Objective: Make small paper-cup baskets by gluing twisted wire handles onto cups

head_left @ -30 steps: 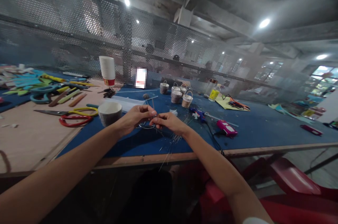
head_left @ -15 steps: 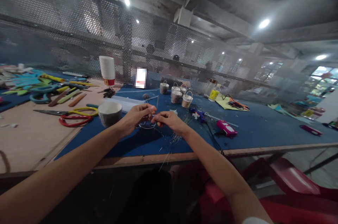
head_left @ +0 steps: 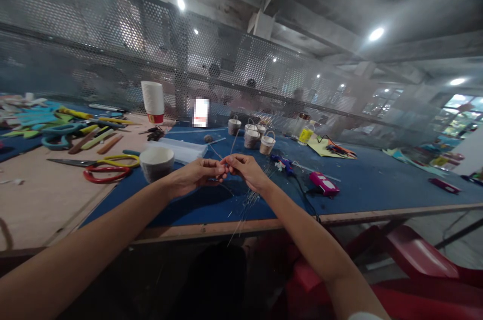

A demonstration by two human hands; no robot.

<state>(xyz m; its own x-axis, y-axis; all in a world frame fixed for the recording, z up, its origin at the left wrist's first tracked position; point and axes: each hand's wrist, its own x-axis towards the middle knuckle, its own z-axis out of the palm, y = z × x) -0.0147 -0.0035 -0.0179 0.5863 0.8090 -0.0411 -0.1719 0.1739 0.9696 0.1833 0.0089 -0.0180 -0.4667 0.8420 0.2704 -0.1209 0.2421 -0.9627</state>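
Observation:
My left hand (head_left: 199,175) and my right hand (head_left: 247,170) meet over the blue tabletop, fingertips pinched together on a thin wire (head_left: 234,142). Two ends of wire stick up above the fingers, and a curved piece shows below them. How the strands cross inside the pinch is hidden. Beside my left wrist stands a cup wrapped in grey cord (head_left: 156,164), its inside white. Loose cut wires (head_left: 252,198) lie in a bunch under my right hand. Behind my left hand is a translucent plastic tray or sheet (head_left: 183,149).
Several small cord-wrapped buckets (head_left: 251,136) with handles stand beyond my hands. Scissors with red and yellow handles (head_left: 107,174) lie left, near stacked paper cups (head_left: 153,101). To the right are a blue glue gun (head_left: 285,164), a magenta box (head_left: 323,183) and a yellow-labelled bottle (head_left: 307,132).
Both hands have come closer together, my right hand rising slightly. The wire ends now point up and apart above the fingers; the loop under them is less visible.

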